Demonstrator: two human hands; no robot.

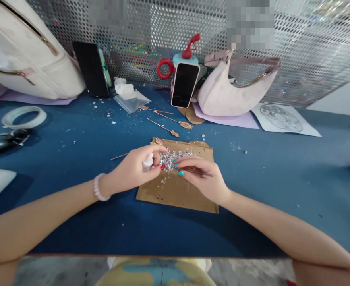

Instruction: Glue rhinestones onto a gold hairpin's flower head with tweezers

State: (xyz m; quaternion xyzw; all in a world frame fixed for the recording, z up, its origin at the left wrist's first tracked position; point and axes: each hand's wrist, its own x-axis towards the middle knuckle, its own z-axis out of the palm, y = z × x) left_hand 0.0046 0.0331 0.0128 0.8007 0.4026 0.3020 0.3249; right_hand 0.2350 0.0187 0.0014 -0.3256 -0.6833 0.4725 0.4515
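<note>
My left hand (133,166) is curled around a small white bottle (147,162), mostly hidden by the fingers. My right hand (209,180) pinches a pair of thin metal tweezers (197,171) between thumb and fingers. Both sets of fingertips meet close together over a heap of shiny rhinestones (179,154). The stones lie on a piece of brown cardboard (177,194), with a few loose bits nearer its front. A thin stick (118,156) pokes out to the left, behind my left hand.
Behind the cardboard lie ornate gold hairpins (185,124) and a plastic bag (130,101). A phone (185,85) leans on a red-handled cup (186,57), between a dark phone (91,69) and a white handbag (237,93). At left are a tape roll (8,119) and a backpack (49,75).
</note>
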